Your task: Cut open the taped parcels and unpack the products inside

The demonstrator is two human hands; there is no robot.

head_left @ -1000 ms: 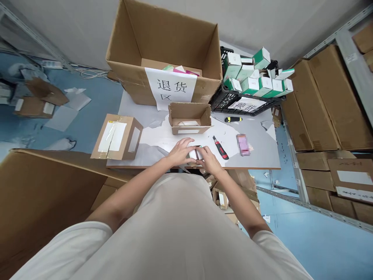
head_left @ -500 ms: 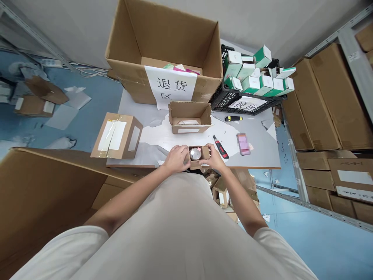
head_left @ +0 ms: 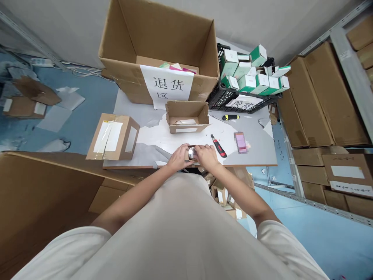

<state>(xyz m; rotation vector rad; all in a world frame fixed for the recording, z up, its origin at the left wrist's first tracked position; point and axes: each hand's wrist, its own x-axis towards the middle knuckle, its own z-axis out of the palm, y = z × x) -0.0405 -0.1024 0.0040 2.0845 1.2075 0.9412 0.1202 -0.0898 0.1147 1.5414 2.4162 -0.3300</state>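
Observation:
At the table's front edge, my left hand [head_left: 178, 158] is closed around the left side of a small open cardboard box [head_left: 190, 146]. A shiny silver round-topped item [head_left: 192, 153] sits in this box. My right hand [head_left: 206, 157] lies over the box's right part, its curled fingertips against the item's right edge. Both hands hide most of the box, and the item's lower part is out of sight. Just right of my right hand is a red and black utility knife [head_left: 218, 146].
An open cardboard carton [head_left: 188, 128] stands beyond my hands. A taped box [head_left: 113, 137] is at left. Behind are a large labelled carton [head_left: 122, 79] and a black crate [head_left: 217, 102] of green-white boxes. A yellow-black tool [head_left: 230, 117] and a pink blurred item [head_left: 241, 142] lie at right.
My right hand has shifted left from the small box's right end over its top, fingers now at the silver item. My left hand keeps its hold. The view has shifted slightly.

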